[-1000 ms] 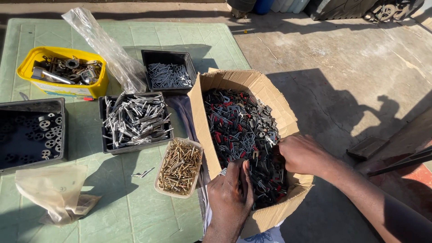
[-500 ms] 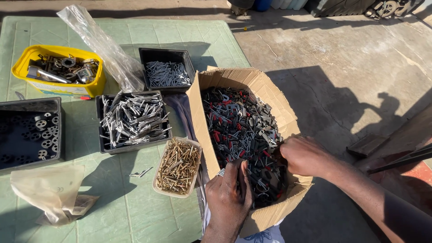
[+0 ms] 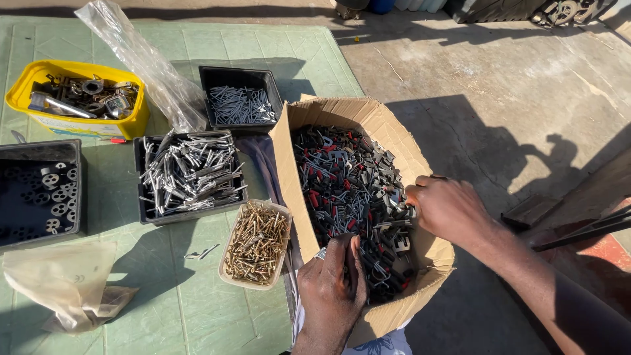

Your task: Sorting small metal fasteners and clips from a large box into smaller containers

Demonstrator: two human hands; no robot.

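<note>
An open cardboard box [image 3: 380,121] lies tilted at the edge of a green mat, filled with several small grey, black and red clips and fasteners [image 3: 342,184]. Both of my hands are inside it. My left hand [image 3: 330,289] reaches in over the near edge with its fingers held together, pressed down among the parts. A small pale piece sits by its knuckles. My right hand [image 3: 447,210] comes in from the right side with its fingers curled into the heap and the fingertips buried.
On the green mat [image 3: 190,302] to the left of the box are a small tub of brass screws [image 3: 256,244], a black tray of silver fasteners [image 3: 189,174], a black tray of nails [image 3: 240,104], a yellow tub of metal parts [image 3: 75,98], a black tray of rings [image 3: 39,194] and plastic bags [image 3: 141,62]. Concrete floor lies to the right.
My left hand has slid slightly deeper into the parts. My right hand stays curled in the heap at the box's right side. The view has shifted a little.
</note>
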